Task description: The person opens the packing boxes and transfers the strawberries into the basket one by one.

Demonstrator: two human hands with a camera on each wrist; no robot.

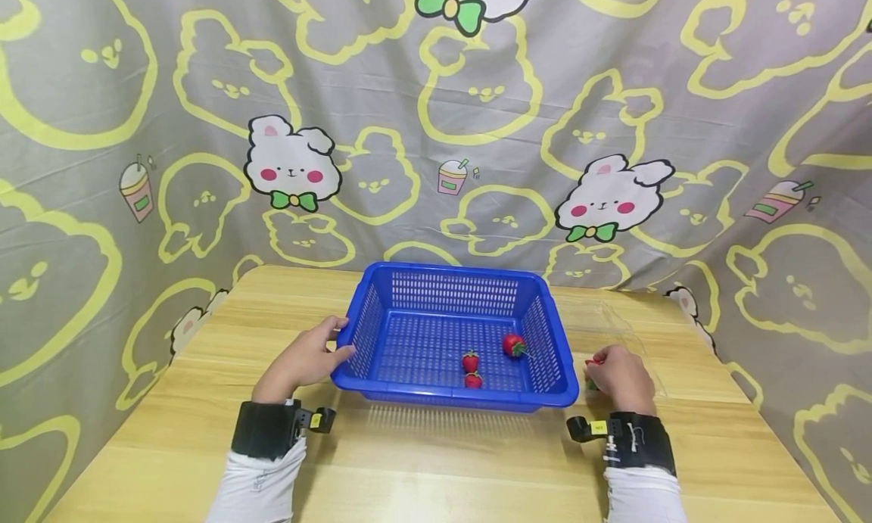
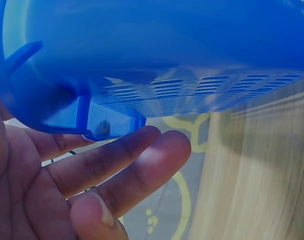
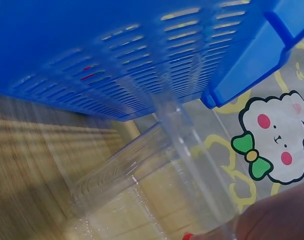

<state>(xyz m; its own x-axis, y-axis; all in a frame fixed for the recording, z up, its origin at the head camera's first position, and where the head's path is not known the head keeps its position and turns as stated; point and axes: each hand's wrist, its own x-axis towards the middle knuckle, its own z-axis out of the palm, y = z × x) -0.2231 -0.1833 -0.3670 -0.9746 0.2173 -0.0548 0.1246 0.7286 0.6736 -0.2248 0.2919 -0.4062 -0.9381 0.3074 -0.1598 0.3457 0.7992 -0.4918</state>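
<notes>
A blue plastic basket point(image 1: 450, 392) with slotted walls stands on the table. Inside it lie two small strawberries point(image 1: 470, 362) and a larger red fruit point(image 1: 514, 346) with a green leafy top. At the basket's left rim is my left hand point(image 1: 309, 359), its fingers loosely extended against the edge, as the left wrist view also shows under the rim point(image 2: 112, 131). My right hand point(image 1: 623, 379) pinches a small strawberry point(image 1: 593, 362), mostly hidden by the fingers, over a clear plastic box point(image 3: 142, 200) right of the basket.
The wooden table point(image 1: 436, 462) extends around the basket. Behind it hangs a grey curtain point(image 1: 381, 160) with yellow outlines and rabbit faces. The clear box sits close beside the basket's right wall.
</notes>
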